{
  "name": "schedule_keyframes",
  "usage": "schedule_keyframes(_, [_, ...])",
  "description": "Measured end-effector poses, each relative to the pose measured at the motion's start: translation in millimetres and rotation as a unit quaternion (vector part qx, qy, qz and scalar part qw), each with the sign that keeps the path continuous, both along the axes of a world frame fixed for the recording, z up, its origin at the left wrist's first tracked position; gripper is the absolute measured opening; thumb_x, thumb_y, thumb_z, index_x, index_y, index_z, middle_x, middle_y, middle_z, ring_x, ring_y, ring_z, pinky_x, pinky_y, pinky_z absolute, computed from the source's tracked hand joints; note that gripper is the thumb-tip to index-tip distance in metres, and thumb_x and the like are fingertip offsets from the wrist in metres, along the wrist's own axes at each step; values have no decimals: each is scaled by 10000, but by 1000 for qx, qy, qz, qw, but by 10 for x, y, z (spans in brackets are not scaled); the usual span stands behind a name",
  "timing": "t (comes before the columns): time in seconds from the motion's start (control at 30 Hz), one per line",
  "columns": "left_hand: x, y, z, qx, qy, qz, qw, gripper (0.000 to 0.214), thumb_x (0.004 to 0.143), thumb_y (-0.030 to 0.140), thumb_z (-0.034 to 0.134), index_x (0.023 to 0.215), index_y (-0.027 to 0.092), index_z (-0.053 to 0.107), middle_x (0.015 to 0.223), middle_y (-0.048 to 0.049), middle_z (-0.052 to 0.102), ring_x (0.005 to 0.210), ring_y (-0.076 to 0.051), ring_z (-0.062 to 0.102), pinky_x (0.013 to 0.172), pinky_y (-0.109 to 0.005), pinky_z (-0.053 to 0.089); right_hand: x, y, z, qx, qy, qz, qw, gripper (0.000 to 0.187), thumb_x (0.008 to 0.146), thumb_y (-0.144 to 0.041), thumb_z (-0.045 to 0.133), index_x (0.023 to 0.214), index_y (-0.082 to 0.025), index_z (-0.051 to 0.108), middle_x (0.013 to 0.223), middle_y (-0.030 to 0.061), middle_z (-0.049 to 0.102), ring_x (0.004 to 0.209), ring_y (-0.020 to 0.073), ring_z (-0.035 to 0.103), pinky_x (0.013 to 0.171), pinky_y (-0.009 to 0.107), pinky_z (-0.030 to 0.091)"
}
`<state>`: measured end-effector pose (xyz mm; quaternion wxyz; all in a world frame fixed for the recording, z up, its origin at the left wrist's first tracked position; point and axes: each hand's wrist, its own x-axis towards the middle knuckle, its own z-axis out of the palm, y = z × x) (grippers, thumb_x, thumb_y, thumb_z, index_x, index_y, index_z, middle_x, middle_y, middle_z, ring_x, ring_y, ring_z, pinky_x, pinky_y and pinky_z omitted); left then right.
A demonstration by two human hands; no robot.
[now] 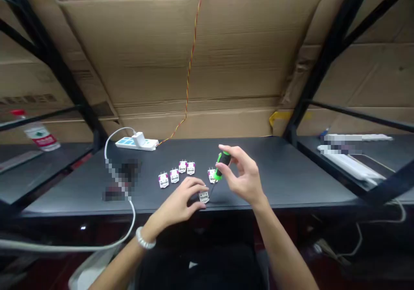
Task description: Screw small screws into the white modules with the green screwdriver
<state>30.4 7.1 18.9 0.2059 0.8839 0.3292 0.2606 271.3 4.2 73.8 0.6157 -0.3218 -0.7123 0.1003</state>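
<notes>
The right hand [243, 175] pinches a green-and-black screwdriver [223, 165] by its handle, its fingers [233, 152] closed around the grip. The thin shaft slants down and toward the person, its tip reaching a white terminal module [203, 197] at the near edge of the black surface [274, 173]. Whether the tip sits in a screw is too small to tell. The left hand [174, 201], with a white beaded bracelet [145, 238] on its wrist, has its curled fingers [194, 186] around that module, touching it. A magenta-marked module [211, 176] lies just behind the shaft, below the right fingers. Four similar modules [177, 172] stand beyond the left fingers, and a white power strip [136, 143] lies well past them.
</notes>
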Motion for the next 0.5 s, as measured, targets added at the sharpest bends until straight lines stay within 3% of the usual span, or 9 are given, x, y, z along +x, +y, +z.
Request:
schedule_keyframes(0.4, [-19, -41, -106, 10, -23, 4, 1000, 341, 988, 283, 729, 1327, 251, 721, 1381, -105, 663, 1298, -269, 603, 1177, -460, 509, -76, -30, -17, 0, -2, 10, 1000, 425, 957, -252, 758, 1370, -324, 689, 1068, 37, 685, 873, 183, 680, 823, 363, 597])
schedule_keyframes(0.5, [-17, -35, -112, 10, -28, 2, 1000, 323, 989, 284, 727, 1310, 247, 737, 1359, -104, 678, 1275, -265, 619, 1164, -452, 517, -96, -82, -11, -14, -14, 30, 999, 433, 1001, -256, 689, 1428, -314, 644, 1160, 59, 712, 989, 207, 715, 918, 385, 610])
